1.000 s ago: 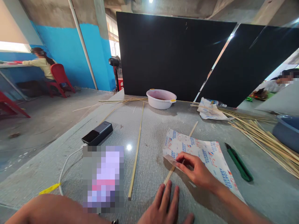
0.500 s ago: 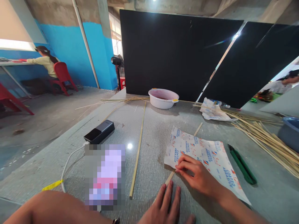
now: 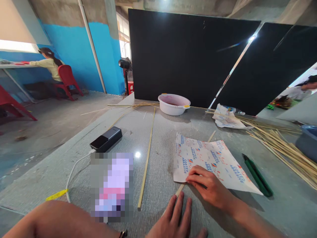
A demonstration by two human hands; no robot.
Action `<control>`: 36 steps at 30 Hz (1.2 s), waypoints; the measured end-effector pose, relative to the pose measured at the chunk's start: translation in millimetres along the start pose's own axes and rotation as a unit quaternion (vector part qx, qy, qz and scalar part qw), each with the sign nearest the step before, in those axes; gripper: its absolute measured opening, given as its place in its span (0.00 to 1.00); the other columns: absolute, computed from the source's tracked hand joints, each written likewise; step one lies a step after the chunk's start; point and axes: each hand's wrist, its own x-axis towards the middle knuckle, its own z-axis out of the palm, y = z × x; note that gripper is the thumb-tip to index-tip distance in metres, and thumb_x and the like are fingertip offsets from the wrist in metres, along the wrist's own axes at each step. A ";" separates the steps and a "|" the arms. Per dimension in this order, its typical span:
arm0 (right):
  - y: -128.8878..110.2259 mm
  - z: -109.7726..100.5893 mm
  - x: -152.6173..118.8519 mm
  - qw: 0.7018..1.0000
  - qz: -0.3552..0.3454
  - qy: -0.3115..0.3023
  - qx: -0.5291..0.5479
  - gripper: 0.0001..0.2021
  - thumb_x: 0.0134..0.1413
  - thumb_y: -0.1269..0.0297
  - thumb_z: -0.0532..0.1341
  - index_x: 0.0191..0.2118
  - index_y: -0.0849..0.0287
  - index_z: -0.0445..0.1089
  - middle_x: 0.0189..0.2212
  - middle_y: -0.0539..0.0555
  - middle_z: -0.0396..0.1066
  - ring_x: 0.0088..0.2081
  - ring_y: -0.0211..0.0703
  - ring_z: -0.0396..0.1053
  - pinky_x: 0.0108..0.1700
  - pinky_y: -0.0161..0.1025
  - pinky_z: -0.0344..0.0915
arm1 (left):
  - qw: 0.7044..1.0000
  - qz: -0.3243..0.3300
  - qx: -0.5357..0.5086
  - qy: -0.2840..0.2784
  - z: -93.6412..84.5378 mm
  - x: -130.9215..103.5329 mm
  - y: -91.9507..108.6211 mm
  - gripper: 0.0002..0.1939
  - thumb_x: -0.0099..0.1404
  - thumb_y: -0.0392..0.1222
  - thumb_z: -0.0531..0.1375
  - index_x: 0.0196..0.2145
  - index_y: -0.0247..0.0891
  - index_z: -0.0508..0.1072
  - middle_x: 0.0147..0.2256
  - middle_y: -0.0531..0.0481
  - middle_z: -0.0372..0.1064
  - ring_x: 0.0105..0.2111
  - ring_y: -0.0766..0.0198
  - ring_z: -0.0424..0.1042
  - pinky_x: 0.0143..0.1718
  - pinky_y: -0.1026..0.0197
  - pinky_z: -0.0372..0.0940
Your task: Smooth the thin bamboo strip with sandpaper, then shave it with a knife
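Note:
My left hand (image 3: 174,215) lies at the bottom centre, fingers stretched out over the lower part of a thin bamboo strip (image 3: 180,189). Just beyond it, my right hand (image 3: 206,183) pinches the near edge of a sheet of sandpaper (image 3: 203,153), printed "COATED ABRASIVE" on its white back. The sheet covers the strip's middle, and the strip's far end shows past the paper's far edge. Left of my hands lies another bamboo strip (image 3: 148,158), with nothing touching it.
A green utility knife (image 3: 257,175) lies right of the sandpaper. Bamboo strips (image 3: 284,143) are piled at the right by a blue-grey basin (image 3: 308,140). Farther back are a white basin (image 3: 174,107) and crumpled sandpaper (image 3: 229,119). Left sit a power bank (image 3: 106,138) and a blurred phone (image 3: 115,185).
The sandpaper sheet has turned in my right hand, its right corner swinging up and away from me. Both hands stay in nearly the same place.

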 end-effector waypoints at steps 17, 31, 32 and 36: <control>-8.8 12.2 13.0 0.991 -0.060 -0.010 -0.115 0.17 0.66 0.84 0.51 0.41 0.59 0.74 0.39 0.57 0.71 0.41 0.49 0.70 0.41 0.42 0.70 | 1.000 0.028 0.001 0.006 -10.1 -0.1 -10.7 0.35 0.80 0.49 0.59 0.78 0.45 0.53 0.56 0.40 0.79 0.53 0.53 0.82 0.56 0.52 0.73; -13.4 13.4 6.3 0.990 -0.052 -0.053 -0.117 0.19 0.53 0.88 0.52 0.42 0.61 0.71 0.40 0.59 0.70 0.40 0.50 0.71 0.40 0.42 0.72 | 0.997 -0.002 0.008 0.072 -5.8 4.1 -8.4 0.31 0.80 0.48 0.59 0.75 0.43 0.59 0.51 0.44 0.83 0.49 0.53 0.84 0.54 0.52 0.74; -13.8 13.7 6.0 0.991 -0.052 -0.059 -0.111 0.19 0.52 0.88 0.53 0.43 0.61 0.71 0.41 0.58 0.70 0.41 0.50 0.71 0.40 0.42 0.72 | 0.998 0.004 0.012 0.065 -5.4 4.1 -8.4 0.30 0.80 0.49 0.58 0.75 0.42 0.60 0.51 0.43 0.83 0.50 0.53 0.84 0.54 0.53 0.74; -10.3 11.5 7.6 0.993 -0.043 -0.047 -0.103 0.21 0.58 0.87 0.51 0.46 0.60 0.73 0.41 0.57 0.72 0.41 0.48 0.73 0.42 0.41 0.73 | 0.999 0.003 0.016 0.042 -5.0 2.2 -7.1 0.32 0.81 0.51 0.58 0.76 0.44 0.57 0.53 0.43 0.82 0.51 0.53 0.83 0.55 0.53 0.73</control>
